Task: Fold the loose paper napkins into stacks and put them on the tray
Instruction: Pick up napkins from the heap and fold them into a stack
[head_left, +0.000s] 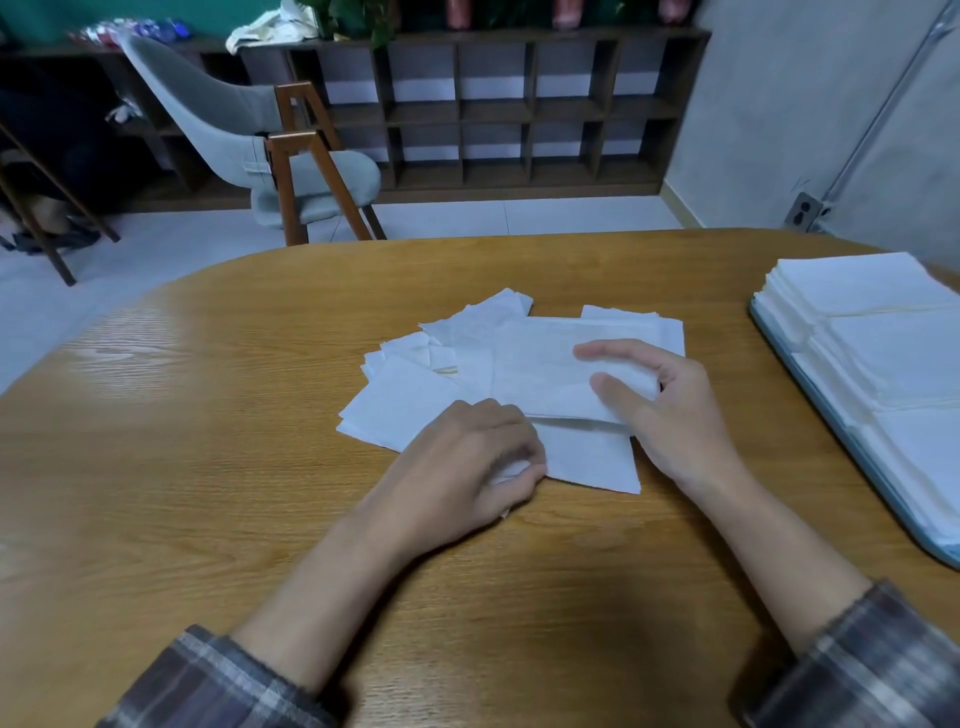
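Soft, dimmish indoor light — sheen on table (130, 338), bowed edges

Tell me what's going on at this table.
A person is working through a loose pile of white napkins on the wooden table. The left hand pinches the near corner of a bottom napkin, while the right hand holds a folded napkin on top of the pile between thumb and fingers. The tray at the right edge already carries several folded stacks.
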